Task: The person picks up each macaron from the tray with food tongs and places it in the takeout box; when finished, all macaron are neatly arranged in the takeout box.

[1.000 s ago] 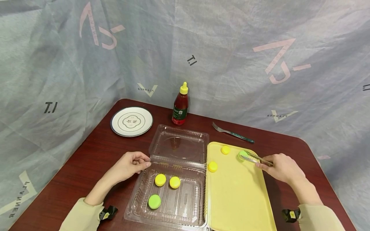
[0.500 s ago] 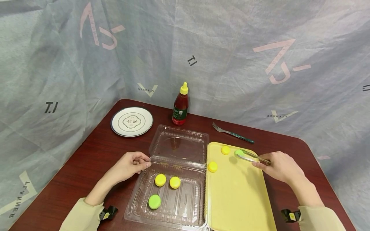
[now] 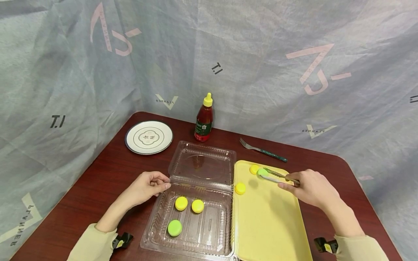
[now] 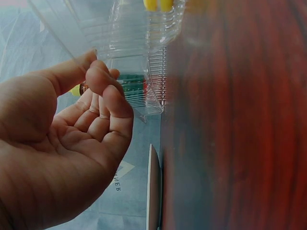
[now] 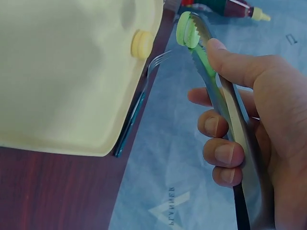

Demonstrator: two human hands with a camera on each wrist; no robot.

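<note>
My right hand (image 3: 313,188) grips metal tongs (image 5: 233,103), fingers wrapped around their arms. Between the serrated tips is a green macaron (image 5: 186,29), lifted above the yellow tray (image 3: 267,217). Two yellow macarons, one at the far edge (image 3: 254,169) and one at the left edge (image 3: 240,188), lie on that tray. My left hand (image 3: 145,188) pinches the rim of the clear plastic container (image 3: 209,235) near its hinge, with thumb and forefinger. Inside the container sit two yellow macarons (image 3: 189,205) and a green one (image 3: 174,228).
The container's lid (image 3: 202,163) lies folded back. Behind it stands a red sauce bottle (image 3: 204,121) with a yellow cap. A white plate (image 3: 148,137) is at the back left, and a fork (image 3: 264,150) lies beyond the tray. Grey cloth (image 3: 261,72) hangs behind the table.
The tongs have closed on the green macaron at the tray's far right and lifted it. My right hand has carried it leftward. The left hand has stayed in place.
</note>
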